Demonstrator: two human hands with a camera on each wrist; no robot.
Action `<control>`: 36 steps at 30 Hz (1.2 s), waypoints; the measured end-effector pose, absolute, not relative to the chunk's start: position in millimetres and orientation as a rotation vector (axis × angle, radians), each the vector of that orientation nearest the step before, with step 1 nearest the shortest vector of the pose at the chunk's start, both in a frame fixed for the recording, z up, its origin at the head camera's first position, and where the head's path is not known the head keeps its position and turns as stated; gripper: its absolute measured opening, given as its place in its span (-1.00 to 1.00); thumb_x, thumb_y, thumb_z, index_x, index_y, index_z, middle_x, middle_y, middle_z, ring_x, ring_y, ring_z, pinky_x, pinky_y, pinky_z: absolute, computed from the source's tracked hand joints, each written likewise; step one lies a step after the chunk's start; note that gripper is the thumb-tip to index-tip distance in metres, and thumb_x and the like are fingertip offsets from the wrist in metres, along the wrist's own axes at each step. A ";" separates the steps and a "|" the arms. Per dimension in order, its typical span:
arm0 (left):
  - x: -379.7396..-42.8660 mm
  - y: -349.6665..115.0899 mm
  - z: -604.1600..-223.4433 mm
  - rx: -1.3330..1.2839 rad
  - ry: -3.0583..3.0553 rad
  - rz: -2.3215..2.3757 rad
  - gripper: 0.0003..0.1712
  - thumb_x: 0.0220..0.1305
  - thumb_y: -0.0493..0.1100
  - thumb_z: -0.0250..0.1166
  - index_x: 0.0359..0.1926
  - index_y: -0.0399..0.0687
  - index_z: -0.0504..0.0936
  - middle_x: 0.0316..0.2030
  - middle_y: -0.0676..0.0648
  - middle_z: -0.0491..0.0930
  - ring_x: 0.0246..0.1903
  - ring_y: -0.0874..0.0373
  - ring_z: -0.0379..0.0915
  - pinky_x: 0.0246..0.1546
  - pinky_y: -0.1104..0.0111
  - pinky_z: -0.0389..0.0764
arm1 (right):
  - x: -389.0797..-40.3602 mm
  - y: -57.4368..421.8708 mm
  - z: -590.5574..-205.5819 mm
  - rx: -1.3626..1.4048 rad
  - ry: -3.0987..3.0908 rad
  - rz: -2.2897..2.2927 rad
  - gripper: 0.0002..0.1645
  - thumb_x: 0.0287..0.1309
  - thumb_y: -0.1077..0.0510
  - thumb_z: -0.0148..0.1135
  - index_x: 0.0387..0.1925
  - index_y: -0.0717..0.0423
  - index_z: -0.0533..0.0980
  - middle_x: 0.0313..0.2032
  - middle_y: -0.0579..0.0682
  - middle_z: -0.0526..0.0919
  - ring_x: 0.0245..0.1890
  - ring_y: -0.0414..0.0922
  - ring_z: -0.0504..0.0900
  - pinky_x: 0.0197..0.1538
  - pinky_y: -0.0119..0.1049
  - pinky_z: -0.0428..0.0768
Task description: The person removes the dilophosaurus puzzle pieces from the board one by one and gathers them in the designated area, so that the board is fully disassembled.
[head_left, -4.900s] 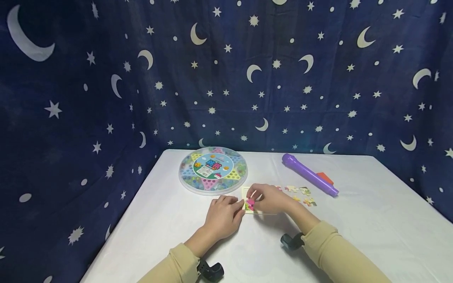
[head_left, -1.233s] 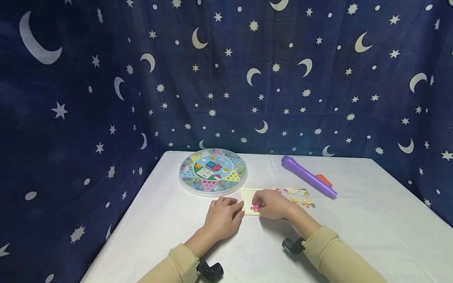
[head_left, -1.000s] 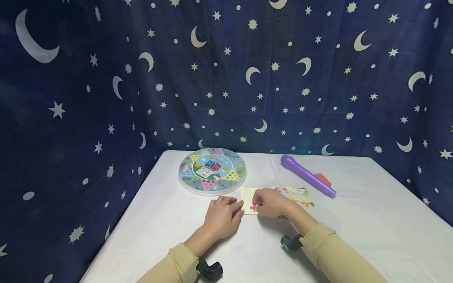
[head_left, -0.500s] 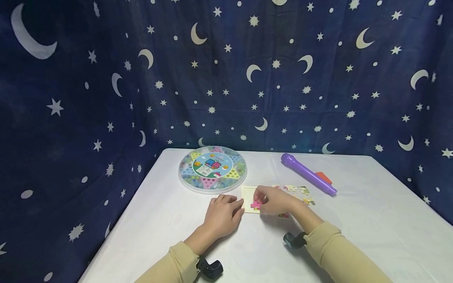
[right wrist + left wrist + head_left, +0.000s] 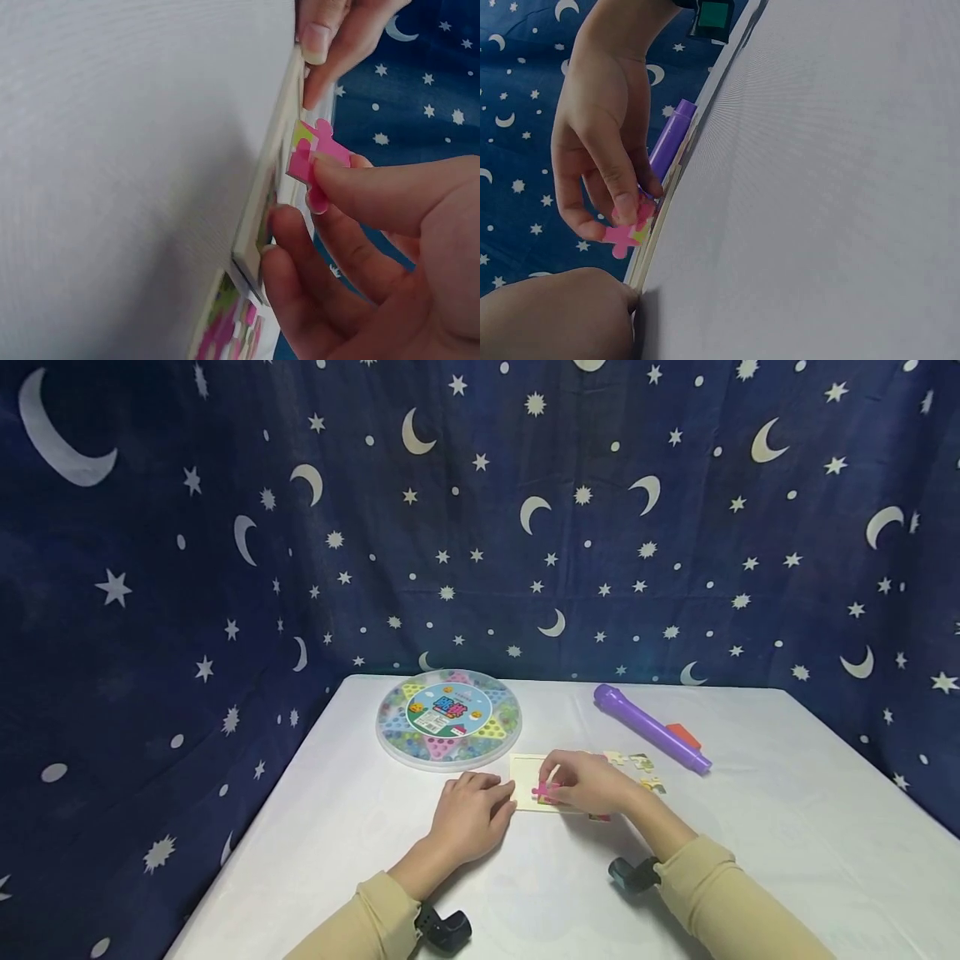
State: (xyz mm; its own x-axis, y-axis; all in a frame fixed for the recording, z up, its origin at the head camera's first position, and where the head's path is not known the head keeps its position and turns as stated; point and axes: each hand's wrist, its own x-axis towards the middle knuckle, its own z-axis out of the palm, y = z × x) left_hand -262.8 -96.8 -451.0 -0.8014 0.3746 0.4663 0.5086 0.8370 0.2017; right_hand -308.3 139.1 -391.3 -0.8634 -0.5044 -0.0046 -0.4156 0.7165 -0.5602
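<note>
My right hand (image 5: 588, 781) pinches a pink jigsaw puzzle piece (image 5: 330, 150) with a yellow-green corner between thumb and fingers. The piece is tilted, just over the cream puzzle tray (image 5: 525, 768). In the left wrist view the same pink piece (image 5: 622, 238) shows below the right thumb. My left hand (image 5: 471, 818) rests on the table, its index finger and thumb touching the tray's left end near the front corner. The right hand hides much of the tray's right part. Colourful pieces (image 5: 225, 330) lie beyond the tray's end in the right wrist view.
Several loose puzzle pieces (image 5: 641, 762) lie to the right of the tray. Behind it stand a round Chinese checkers case (image 5: 450, 718) and, further right, a purple toy microphone (image 5: 652, 727) beside an orange-red piece (image 5: 684, 735). A star-patterned curtain (image 5: 480, 527) hangs behind the white table.
The right hand and its pink piece have shifted right across the tray since the oldest frame. Over the last second the piece has been tilted up. My left hand stays in place.
</note>
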 end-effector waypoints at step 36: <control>-261.8 -97.3 -449.9 -0.666 -2.591 -0.522 -0.62 0.44 0.04 0.25 0.15 0.06 0.74 0.08 -0.07 0.67 0.11 -0.02 0.50 0.03 0.02 0.45 | -278.9 248.9 -392.9 -0.554 2.719 -0.959 -0.82 0.25 0.15 0.41 -0.16 0.06 0.59 -0.38 -0.02 0.60 -0.49 -0.04 0.57 -0.40 -0.21 0.52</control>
